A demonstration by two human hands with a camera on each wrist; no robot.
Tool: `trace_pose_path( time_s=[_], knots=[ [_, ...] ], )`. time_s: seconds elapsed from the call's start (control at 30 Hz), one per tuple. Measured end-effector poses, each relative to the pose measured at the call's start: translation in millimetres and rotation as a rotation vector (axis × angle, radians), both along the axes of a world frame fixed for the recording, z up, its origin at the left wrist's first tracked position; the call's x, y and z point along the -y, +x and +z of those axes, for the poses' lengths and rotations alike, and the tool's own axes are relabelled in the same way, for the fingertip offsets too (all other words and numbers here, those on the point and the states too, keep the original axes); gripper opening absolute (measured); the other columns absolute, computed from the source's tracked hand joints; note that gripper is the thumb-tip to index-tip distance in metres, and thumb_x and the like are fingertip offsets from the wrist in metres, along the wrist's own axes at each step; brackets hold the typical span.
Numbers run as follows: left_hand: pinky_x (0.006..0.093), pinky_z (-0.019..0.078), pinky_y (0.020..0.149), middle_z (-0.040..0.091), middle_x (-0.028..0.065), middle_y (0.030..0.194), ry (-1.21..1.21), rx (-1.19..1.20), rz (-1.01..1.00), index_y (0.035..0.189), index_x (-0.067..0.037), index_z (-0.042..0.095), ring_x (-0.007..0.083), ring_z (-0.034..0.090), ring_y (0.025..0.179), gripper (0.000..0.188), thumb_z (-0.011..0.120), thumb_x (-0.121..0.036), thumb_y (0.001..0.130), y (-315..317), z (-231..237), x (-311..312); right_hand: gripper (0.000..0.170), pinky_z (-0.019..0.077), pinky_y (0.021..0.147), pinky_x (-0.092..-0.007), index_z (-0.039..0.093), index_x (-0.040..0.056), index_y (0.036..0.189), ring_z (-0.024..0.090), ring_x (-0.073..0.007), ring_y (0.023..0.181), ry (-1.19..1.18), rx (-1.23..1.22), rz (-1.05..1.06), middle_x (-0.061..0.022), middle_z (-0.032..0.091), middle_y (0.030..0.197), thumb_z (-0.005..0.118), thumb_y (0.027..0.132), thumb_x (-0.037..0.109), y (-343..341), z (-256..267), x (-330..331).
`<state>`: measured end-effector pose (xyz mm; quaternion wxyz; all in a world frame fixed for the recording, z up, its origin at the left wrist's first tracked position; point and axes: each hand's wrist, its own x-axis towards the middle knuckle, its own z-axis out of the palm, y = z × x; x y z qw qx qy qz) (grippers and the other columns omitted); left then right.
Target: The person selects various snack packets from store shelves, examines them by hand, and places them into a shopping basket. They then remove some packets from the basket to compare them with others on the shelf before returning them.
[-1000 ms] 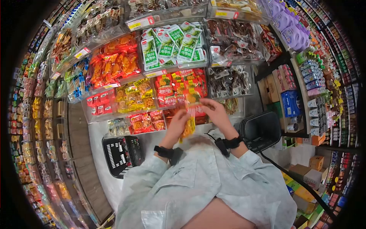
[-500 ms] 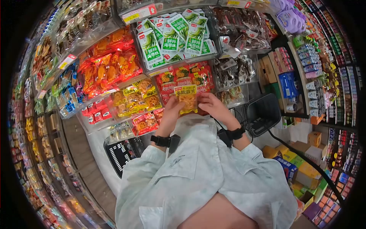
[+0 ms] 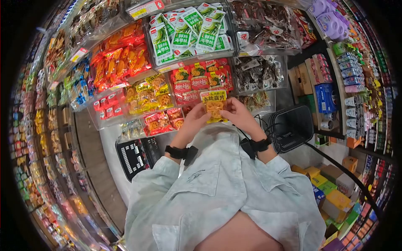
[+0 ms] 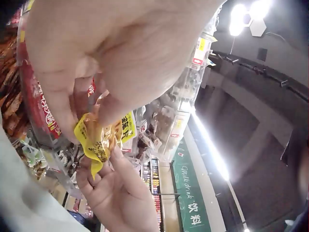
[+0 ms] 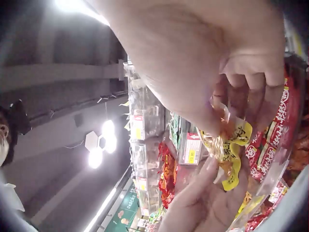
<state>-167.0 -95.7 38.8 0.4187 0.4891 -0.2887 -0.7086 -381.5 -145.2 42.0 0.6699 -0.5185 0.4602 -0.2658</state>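
A small yellow snack packet (image 3: 215, 106) with a clear window showing sliced pieces is held upright in front of the chest, printed side toward the head camera. My left hand (image 3: 195, 120) pinches its left edge, thumb on the front. On the opposite edge my right hand (image 3: 243, 117) grips it the same way. In the left wrist view the packet (image 4: 99, 140) looks creased between both hands' fingers. From the right wrist, the packet's yellow end (image 5: 231, 178) sticks out beyond the fingertips. Red snack packs (image 3: 197, 79) lie in a bin just behind it.
Clear bins hold green-and-white packets (image 3: 190, 35), orange-red packets (image 3: 121, 62) and other yellow packets (image 3: 150, 98). A black basket (image 3: 291, 127) stands at the right, another black basket (image 3: 134, 157) at the left. Stacked boxes (image 3: 335, 205) and tall shelves flank the aisle.
The packet was lower, blurred and edge-on between the hands; it has come up and turned flat to the head camera. Over the last half second both hands shifted slightly right with it.
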Motion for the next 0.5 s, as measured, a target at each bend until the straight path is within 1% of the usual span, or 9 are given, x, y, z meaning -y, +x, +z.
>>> trace_pose_path(
  time_s=[0.03,0.13,0.17,0.3,0.37,0.47,0.5],
  knots=[
    [0.0259,0.0516,0.082,0.065,0.0046,0.121,0.027,-0.020,0.031,0.135,-0.006,0.051,0.0105,0.062,0.103,0.034,0.060,-0.010,0.103,-9.8,0.3,-7.6,0.029,0.0521,0.081,-0.0271,0.054,0.0018,0.118,0.062,-0.0108,0.096,-0.005,-0.003,0.031,-0.0036,0.062,0.106,0.071,0.096,0.011,-9.0,-4.1,-1.4],
    [0.0273,0.0527,0.084,0.065,0.0056,0.120,-0.047,0.107,0.036,0.136,-0.005,0.050,0.0119,0.063,0.104,0.033,0.059,-0.012,0.104,-41.0,-6.3,-30.7,0.028,0.0516,0.080,-0.0271,0.054,0.0024,0.117,0.061,-0.0100,0.095,-0.045,-0.027,0.098,-0.0030,0.062,0.105,0.070,0.096,0.011,-32.3,-14.2,-7.3],
    [0.0277,0.0530,0.086,0.066,0.0082,0.119,-0.023,0.136,0.091,0.135,-0.004,0.050,0.0134,0.064,0.104,0.033,0.058,-0.010,0.104,-54.5,-4.1,-41.0,0.028,0.0514,0.080,-0.0270,0.054,0.0026,0.117,0.060,-0.0097,0.094,-0.056,-0.042,0.122,-0.0029,0.062,0.105,0.070,0.097,0.012,-41.6,-17.3,-12.2],
    [0.0302,0.0554,0.090,0.066,0.0124,0.121,0.051,0.145,0.212,0.141,-0.003,0.048,0.0174,0.066,0.108,0.038,0.057,-0.008,0.104,-94.3,4.8,-85.0,0.027,0.0507,0.079,-0.0266,0.055,0.0029,0.116,0.059,-0.0089,0.093,0.003,0.043,0.213,-0.0018,0.062,0.103,0.070,0.096,0.014,-65.5,-25.4,-32.2],
    [0.0328,0.0568,0.093,0.065,0.0145,0.122,0.080,0.115,0.306,0.144,-0.002,0.046,0.0200,0.066,0.111,0.042,0.056,-0.007,0.104,-108.2,17.2,-107.9,0.027,0.0505,0.079,-0.0268,0.056,0.0029,0.115,0.059,-0.0086,0.092,0.040,0.104,0.266,-0.0013,0.062,0.102,0.071,0.096,0.015,-67.7,-17.4,-38.7],
    [0.0370,0.0572,0.099,0.064,0.0166,0.127,0.112,0.144,0.382,0.148,-0.002,0.042,0.0231,0.066,0.114,0.046,0.054,-0.006,0.104,-120.9,28.4,-147.4,0.027,0.0506,0.080,-0.0276,0.057,0.0034,0.114,0.059,-0.0084,0.094,0.064,0.124,0.387,-0.0013,0.063,0.103,0.072,0.095,0.016,-61.3,-16.2,-55.5],
    [0.0381,0.0569,0.100,0.063,0.0174,0.129,0.137,0.167,0.431,0.149,-0.002,0.041,0.0240,0.066,0.115,0.046,0.052,-0.004,0.104,-123.2,29.4,-162.4,0.038,0.0541,0.081,-0.0314,0.061,0.0005,0.118,0.066,-0.0163,0.094,0.050,0.203,0.383,-0.0083,0.068,0.104,0.074,0.091,0.024,-54.7,-40.1,-68.0]
  ],
)
